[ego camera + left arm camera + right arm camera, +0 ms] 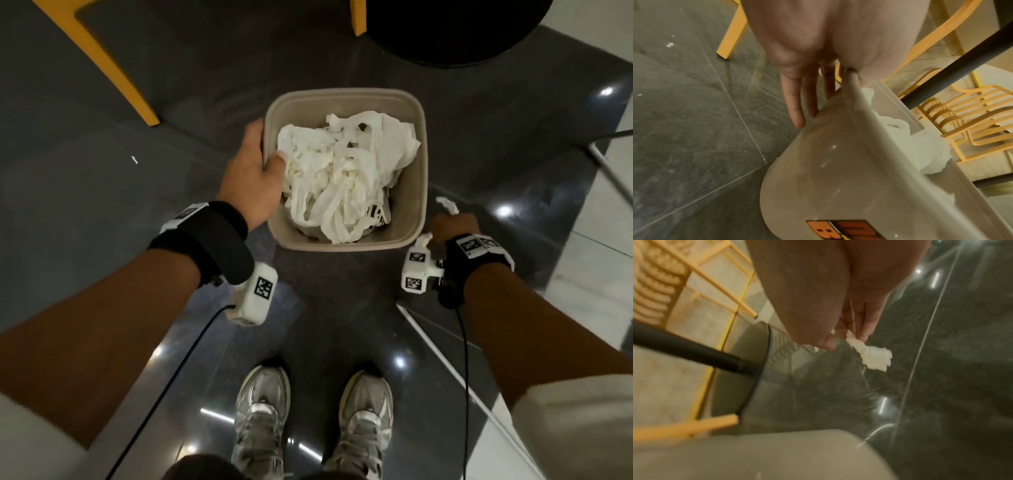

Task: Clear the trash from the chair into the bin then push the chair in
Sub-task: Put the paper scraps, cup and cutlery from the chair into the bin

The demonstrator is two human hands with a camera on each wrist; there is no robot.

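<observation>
A person stands over a beige bin [346, 240] on a dark glossy floor [85, 178], seen from above with both grey trainers [262, 407] at the near edge. The left hand [255, 171] grips the bin's left rim, thumb hooked inside against the heap of crumpled white tissue [342, 171] that fills it, the other fingers [797, 104] lying straight down the outer wall. To the right of the bin, the right hand [454, 229] pinches a small scrap of white tissue [871, 356] between thumb and fingers, holding it low above the floor, just beside the bin's near right corner. An orange-and-black sticker [844, 229] shows on the bin's side in the left wrist view. A yellow chair leg [102, 61] slants across the far left, a second leg [358, 17] stands at the far edge, and a round black table base [445, 31] sits at the far right. A tiny white fleck [134, 159] lies on the floor, left of the bin
</observation>
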